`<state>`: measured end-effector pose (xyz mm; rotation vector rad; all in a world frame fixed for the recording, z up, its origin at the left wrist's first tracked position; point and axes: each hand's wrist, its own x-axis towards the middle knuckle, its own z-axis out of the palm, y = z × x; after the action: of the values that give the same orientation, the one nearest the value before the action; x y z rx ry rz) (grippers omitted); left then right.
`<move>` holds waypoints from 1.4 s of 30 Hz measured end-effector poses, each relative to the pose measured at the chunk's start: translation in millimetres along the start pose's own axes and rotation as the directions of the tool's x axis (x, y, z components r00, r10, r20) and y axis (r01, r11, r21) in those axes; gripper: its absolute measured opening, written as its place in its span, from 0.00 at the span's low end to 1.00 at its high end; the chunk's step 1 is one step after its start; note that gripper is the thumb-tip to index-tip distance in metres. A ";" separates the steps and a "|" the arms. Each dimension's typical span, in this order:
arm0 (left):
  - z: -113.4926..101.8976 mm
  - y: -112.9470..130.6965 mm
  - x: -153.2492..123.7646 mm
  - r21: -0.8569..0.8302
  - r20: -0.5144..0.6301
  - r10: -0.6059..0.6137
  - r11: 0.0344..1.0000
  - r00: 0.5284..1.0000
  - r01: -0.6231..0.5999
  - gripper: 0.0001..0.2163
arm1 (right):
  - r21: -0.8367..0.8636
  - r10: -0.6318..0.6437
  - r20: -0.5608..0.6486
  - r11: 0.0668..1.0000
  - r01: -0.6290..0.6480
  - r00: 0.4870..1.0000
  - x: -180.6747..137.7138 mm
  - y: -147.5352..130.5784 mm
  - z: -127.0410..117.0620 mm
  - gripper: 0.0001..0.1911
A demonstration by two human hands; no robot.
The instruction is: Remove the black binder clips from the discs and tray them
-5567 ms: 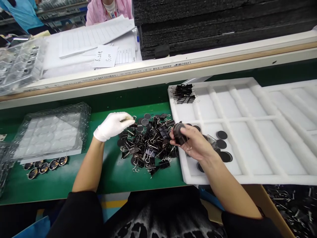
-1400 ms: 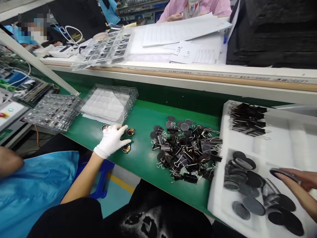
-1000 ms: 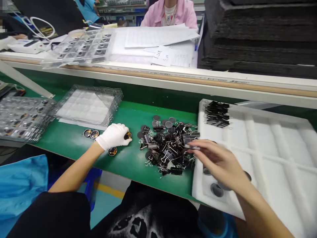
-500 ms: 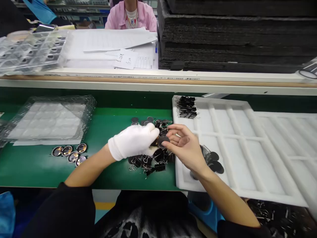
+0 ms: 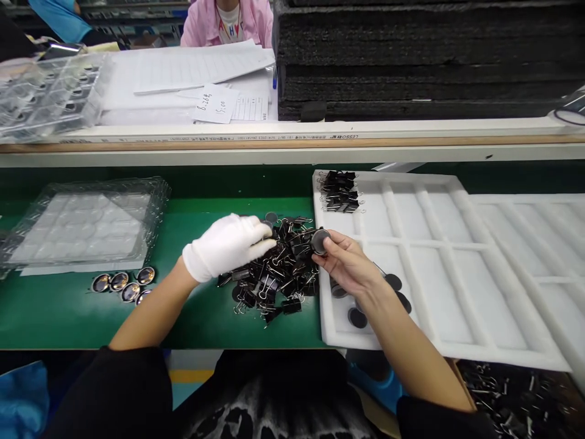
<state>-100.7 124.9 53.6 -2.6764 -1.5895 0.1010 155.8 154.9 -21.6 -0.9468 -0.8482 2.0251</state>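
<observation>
My left hand [image 5: 231, 244], in a white glove, reaches over the left side of a pile of black binder clips [image 5: 286, 274]. Its thumb and fingers are apart, with the fingertips beside a dark round disc [image 5: 267, 227]. Bare, my right hand [image 5: 350, 259] pinches another dark disc [image 5: 320, 241] with a lighter rim between thumb and fingers, above the right edge of the pile. Beneath that wrist, several loose dark discs [image 5: 357, 317] lie in the near left compartment of a white foam tray [image 5: 331, 338].
Binder clips [image 5: 339, 192] stand in rows in the tray's far left compartment. Shiny round pieces [image 5: 130, 291] and clear plastic trays [image 5: 86, 225] lie left. Black foam sheets [image 5: 411, 61] are stacked on the shelf [image 5: 219, 152]. A person in pink [image 5: 228, 24] sits opposite. More clips fill a box [image 5: 521, 396] lower right.
My left hand has drawn away leftward from my right hand, and its fingers have parted. My right hand has lifted slightly away with the disc, turning its face toward me.
</observation>
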 end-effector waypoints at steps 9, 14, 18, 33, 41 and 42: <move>35.4 58.2 16.1 0.008 -0.006 0.180 0.984 0.984 -0.180 0.21 | 0.022 -0.075 -0.043 0.997 0.076 0.996 -3.6 -13.5 -12.3 0.16; 23.7 53.8 20.8 -0.245 -0.182 0.106 0.958 0.978 -0.149 0.19 | -0.130 -0.103 0.168 0.983 0.126 0.980 -15.8 -19.7 -23.8 0.14; 15.8 53.4 14.1 -0.445 -0.335 -0.179 0.895 0.925 0.012 0.21 | -0.210 -0.145 0.211 0.959 0.190 0.967 -19.8 -9.7 -14.9 0.13; 28.9 52.8 13.1 -0.548 -0.092 -0.176 0.831 0.980 0.098 0.21 | -0.305 -0.135 0.268 0.927 0.217 0.954 -21.4 -4.4 -7.9 0.11; 30.9 49.2 14.5 -0.677 0.081 -0.067 0.729 0.994 0.105 0.20 | -0.521 -0.224 0.098 0.818 0.242 0.970 -17.7 -20.6 -24.4 0.13; 32.2 51.7 14.2 -0.681 0.085 -0.048 0.726 0.995 0.093 0.20 | -0.520 -0.209 0.099 0.823 0.229 0.973 -17.4 -21.6 -25.7 0.13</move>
<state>-50.9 112.3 18.0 -3.1268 -2.0741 -0.5276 192.2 158.1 -11.7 -1.0434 -1.5167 1.6362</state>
